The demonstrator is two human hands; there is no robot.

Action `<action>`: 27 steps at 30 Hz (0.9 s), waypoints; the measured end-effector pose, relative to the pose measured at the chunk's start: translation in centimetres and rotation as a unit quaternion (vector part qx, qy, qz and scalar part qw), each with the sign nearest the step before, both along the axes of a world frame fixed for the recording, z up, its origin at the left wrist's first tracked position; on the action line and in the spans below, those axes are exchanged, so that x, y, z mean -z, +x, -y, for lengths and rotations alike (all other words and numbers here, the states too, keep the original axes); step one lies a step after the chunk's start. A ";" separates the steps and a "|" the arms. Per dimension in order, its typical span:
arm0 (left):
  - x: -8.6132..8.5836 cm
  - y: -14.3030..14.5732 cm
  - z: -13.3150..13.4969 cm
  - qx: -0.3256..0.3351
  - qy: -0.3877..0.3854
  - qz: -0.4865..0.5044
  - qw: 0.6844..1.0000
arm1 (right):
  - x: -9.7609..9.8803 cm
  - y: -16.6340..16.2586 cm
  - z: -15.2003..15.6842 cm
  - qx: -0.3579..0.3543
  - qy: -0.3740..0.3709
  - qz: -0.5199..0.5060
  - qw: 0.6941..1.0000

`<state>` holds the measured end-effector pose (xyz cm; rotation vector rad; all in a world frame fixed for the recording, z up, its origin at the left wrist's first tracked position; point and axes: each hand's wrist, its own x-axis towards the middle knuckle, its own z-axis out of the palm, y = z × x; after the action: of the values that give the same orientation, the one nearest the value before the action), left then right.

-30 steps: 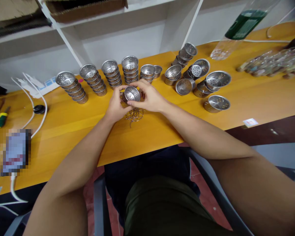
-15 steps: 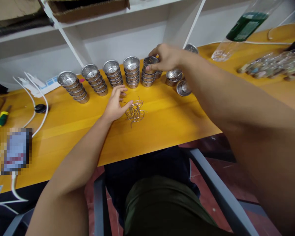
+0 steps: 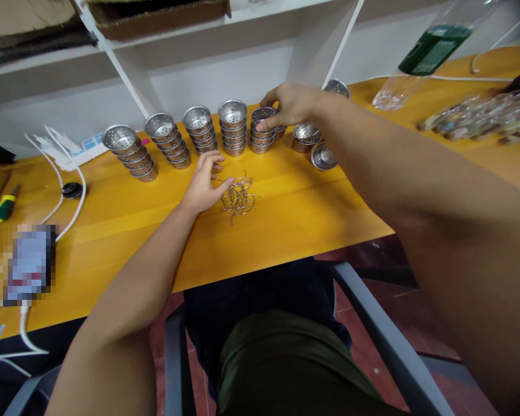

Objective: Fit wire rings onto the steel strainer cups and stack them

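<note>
My right hand (image 3: 281, 107) reaches to the back of the table. Its thumb and fingers are around the rim of a perforated metal cup (image 3: 262, 117), which sits at the top of a short stack of cups (image 3: 261, 147). My left hand (image 3: 205, 185) rests on the table, fingers apart and nothing in them. Beside its thumb lies a tangled heap of thin, curved metal wires (image 3: 239, 197). Left of the held cup stand several taller stacks, the nearest being a cup stack (image 3: 233, 132). My right hand partly hides cups behind it.
To the right are a nested pair of cups (image 3: 307, 136) and a tipped cup (image 3: 323, 156). A plastic bottle (image 3: 433, 49) and a clear, glossy pile (image 3: 481, 115) lie farther right. Cables (image 3: 80, 199), a screwdriver (image 3: 3, 209) and a blurred device (image 3: 30, 263) occupy the left side.
The cup in my right hand has come down slightly onto the stack. My left hand and the wires have stayed in place.
</note>
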<state>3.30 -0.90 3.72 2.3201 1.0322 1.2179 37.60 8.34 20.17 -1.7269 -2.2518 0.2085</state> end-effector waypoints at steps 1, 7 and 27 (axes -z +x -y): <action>0.0 0.0 0.0 -0.001 0.000 -0.001 1.000 | 0.1 0.5 0.0 0.008 0.017 -0.019 1.000; -0.2 -0.1 0.1 -0.001 -0.014 -0.011 1.000 | 2.2 3.2 -1.9 0.049 0.008 0.028 0.998; 0.8 0.6 -0.3 0.030 0.006 0.030 0.999 | 2.1 -1.7 8.6 -0.124 0.216 -0.193 0.949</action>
<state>3.94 -0.63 2.87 2.2909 0.9323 1.2652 35.91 -0.30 18.12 -1.0724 -2.0246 0.0842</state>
